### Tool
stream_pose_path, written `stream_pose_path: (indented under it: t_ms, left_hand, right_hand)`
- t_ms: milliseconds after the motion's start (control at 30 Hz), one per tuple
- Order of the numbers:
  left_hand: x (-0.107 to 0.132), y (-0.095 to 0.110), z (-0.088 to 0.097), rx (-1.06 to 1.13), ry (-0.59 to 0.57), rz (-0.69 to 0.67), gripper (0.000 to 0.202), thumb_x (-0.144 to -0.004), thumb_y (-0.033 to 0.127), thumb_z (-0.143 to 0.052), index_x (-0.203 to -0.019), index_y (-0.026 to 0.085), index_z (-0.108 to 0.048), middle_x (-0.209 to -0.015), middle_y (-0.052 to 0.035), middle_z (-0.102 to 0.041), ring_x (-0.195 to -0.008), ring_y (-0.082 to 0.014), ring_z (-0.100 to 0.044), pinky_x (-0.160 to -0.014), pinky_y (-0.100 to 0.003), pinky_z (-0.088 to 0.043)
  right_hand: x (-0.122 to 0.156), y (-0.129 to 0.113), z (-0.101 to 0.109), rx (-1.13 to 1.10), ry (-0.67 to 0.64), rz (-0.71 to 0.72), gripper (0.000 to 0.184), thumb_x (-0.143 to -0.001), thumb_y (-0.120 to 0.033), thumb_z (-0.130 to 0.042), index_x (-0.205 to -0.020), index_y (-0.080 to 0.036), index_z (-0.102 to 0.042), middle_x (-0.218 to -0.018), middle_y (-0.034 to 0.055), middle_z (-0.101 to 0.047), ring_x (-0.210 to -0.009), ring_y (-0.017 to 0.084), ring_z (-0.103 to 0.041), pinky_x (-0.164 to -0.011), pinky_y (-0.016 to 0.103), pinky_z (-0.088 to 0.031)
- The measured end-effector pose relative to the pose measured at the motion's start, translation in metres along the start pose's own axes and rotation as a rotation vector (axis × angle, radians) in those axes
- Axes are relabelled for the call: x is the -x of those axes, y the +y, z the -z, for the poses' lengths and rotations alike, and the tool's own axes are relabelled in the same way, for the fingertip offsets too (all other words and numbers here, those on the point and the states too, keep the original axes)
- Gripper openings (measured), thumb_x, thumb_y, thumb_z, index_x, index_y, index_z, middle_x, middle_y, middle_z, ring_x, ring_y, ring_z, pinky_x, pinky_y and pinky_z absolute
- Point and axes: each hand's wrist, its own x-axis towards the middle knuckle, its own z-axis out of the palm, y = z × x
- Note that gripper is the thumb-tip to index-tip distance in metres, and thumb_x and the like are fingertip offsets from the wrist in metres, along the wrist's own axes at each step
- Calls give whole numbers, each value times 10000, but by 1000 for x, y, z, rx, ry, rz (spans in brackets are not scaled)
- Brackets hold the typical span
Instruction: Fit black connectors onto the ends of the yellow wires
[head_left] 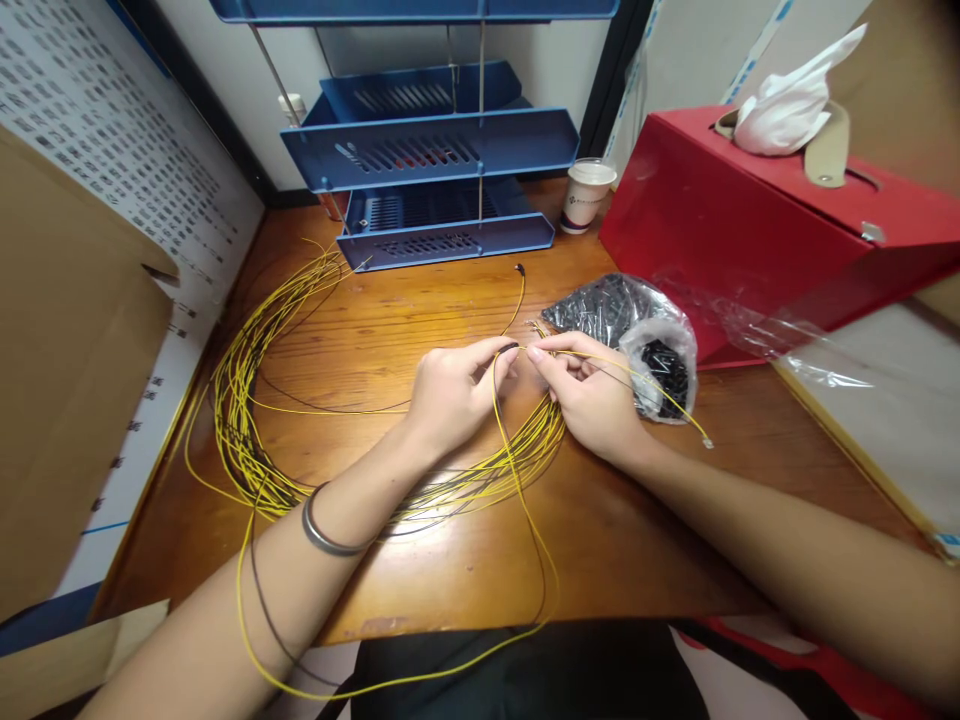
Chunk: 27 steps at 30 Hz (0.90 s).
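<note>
My left hand (454, 390) is closed in a pinch on a small black piece (508, 347) of a kind I cannot make out. My right hand (596, 395) pinches a thin yellow and black wire (600, 357), close to the left fingertips. From the right fingers the wire runs out to a small pale connector (706, 442). A large loose coil of yellow and black wires (240, 420) lies on the table and passes under my left forearm. One wire end with a dark tip (520, 269) sticks up beyond the hands.
Just past my right hand lies a clear plastic bag (600, 305) of small black pieces (664, 375). Blue stacked trays (442, 245) stand at the back, beside a paper cup (581, 205). On the right sits a red box (720, 230). Cardboard (67, 380) borders the left side.
</note>
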Motion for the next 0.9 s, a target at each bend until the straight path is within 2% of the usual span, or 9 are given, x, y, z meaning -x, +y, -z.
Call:
stream_pose_path:
  t_ms: [167,300,400,500,633,767,900]
  left_hand:
    - [-1,-1,0,-28,35,24,249,-985,318,-584,-1045,191,-790,-798,-39,-809,-659,-153,-748,-647,-231,-556]
    - [-1,-1,0,-8,50,48,255,-984,325,-585,-1042,183,-789,-789,-38,-807,-662,-156,-749,-636,-230,-556]
    - [0,-1,1,15,-4,14,253,-984,308,-584,-1058,175,-785,-796,-41,-808,-657,-154,-746,-630,-228,-553]
    - [0,0,1,12,-43,-5,251,-982,301,-585,-1070,174,-783,-828,-48,-814,-656,-152,-744,-630,-229,-554]
    - [0,-2,-1,7,8,24,245,-986,311,-584,-1052,189,-785,-783,-31,-806,-657,-154,-748,-629,-230,-559]
    - [0,-2,-1,7,21,31,243,-985,311,-585,-1051,188,-784,-771,-30,-803,-678,-161,-757,-640,-234,-566]
    - [0,0,0,15,-39,-8,247,-982,292,-584,-1073,174,-780,-792,-45,-808,-652,-159,-748,-632,-235,-559]
  right_hand:
    - [1,-1,1,-3,41,-4,178,-851,-329,-727,-968,-204,-679,-517,-79,-481,-455,92,-399,-457,245,-307]
    - [2,-3,0,-25,61,-26,139,-840,-316,-732,-843,-198,-658,-508,-74,-478,-456,85,-391,-445,237,-286]
    - [1,-4,-1,-25,61,-28,174,-817,-337,-756,-778,-190,-671,-532,-54,-516,-478,84,-415,-450,232,-306]
    - [1,-5,-1,-18,52,-18,178,-809,-349,-764,-794,-191,-683,-542,-51,-526,-485,85,-419,-454,231,-317]
    - [1,-4,0,-10,50,-34,180,-827,-349,-751,-905,-196,-697,-535,-57,-529,-466,88,-410,-454,239,-317]
    - [1,-5,0,19,54,-23,121,-843,-306,-719,-825,-187,-730,-499,-53,-516,-450,92,-426,-444,246,-317]
    - [0,-6,0,48,35,27,105,-832,-272,-726,-823,-177,-769,-538,-34,-583,-455,88,-442,-448,252,-320]
